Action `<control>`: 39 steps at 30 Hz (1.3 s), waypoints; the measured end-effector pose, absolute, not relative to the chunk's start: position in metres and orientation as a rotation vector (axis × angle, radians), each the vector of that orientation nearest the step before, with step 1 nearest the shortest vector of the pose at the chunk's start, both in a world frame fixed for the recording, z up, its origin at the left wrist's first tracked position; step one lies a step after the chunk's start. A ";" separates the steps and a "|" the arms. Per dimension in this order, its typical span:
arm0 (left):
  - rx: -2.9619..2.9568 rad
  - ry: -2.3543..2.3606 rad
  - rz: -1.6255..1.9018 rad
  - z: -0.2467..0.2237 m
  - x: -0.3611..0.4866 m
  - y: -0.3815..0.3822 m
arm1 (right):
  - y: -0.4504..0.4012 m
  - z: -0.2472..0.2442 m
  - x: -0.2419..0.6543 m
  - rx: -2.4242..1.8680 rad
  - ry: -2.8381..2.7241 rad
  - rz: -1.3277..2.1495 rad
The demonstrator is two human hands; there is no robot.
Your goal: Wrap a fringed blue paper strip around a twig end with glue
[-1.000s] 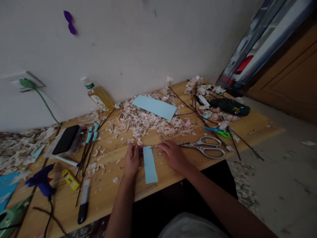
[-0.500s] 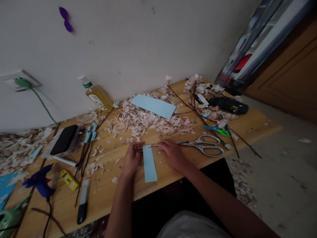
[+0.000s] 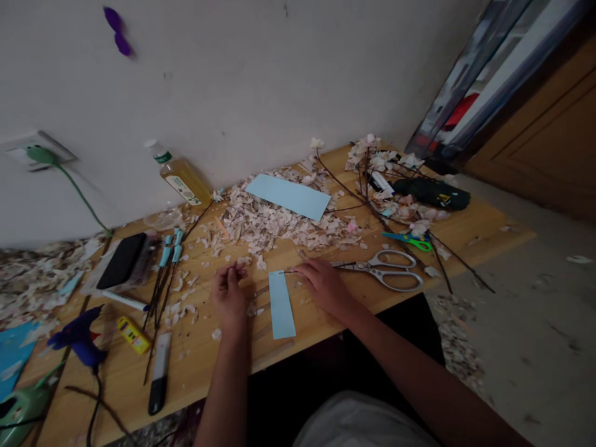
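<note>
A narrow light blue paper strip (image 3: 282, 307) lies on the wooden table between my hands. My right hand (image 3: 321, 284) rests just right of the strip's top end, fingers closed on a thin dark stick (image 3: 289, 272) whose tip lies over the paper. To the left, apart from the strip, my left hand (image 3: 230, 292) is raised a little with its fingers curled together; whether something small is in them cannot be made out. Large scissors (image 3: 379, 270) lie beyond my right hand. A wider blue sheet (image 3: 288, 197) rests on a pile of pale petals (image 3: 274, 226).
At left lie a blue glue gun (image 3: 79, 337), a yellow box (image 3: 133, 335), a cutter (image 3: 160, 372), dark stems (image 3: 161, 292) and a black phone (image 3: 121, 261). A bottle (image 3: 181, 180) stands by the wall. Flowered branches (image 3: 365, 192) and small scissors (image 3: 410, 240) are at right.
My left hand has moved left, away from the blue strip. My right hand has stayed by the strip's top with the stick. The view has shifted slightly.
</note>
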State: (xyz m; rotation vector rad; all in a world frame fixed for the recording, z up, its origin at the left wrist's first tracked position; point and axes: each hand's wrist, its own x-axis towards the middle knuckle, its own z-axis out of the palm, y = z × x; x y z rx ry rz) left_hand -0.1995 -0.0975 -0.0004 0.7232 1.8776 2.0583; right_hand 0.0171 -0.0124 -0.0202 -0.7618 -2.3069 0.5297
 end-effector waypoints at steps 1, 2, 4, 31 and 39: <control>0.698 1.877 2.041 -0.001 -0.199 -0.096 | -0.013 -0.020 0.017 -0.767 -2.305 0.523; 0.675 1.889 2.022 -0.001 -0.198 -0.095 | -0.013 -0.020 0.017 -0.771 -2.306 0.516; 0.646 1.936 1.975 0.000 -0.195 -0.096 | -0.013 -0.020 0.017 -0.773 -2.314 0.491; 0.474 1.459 2.127 -0.012 -0.201 -0.088 | -0.013 -0.022 0.017 -0.791 -2.300 0.471; 0.460 1.356 2.138 -0.008 -0.196 -0.085 | -0.012 -0.018 0.018 -0.780 -2.329 0.492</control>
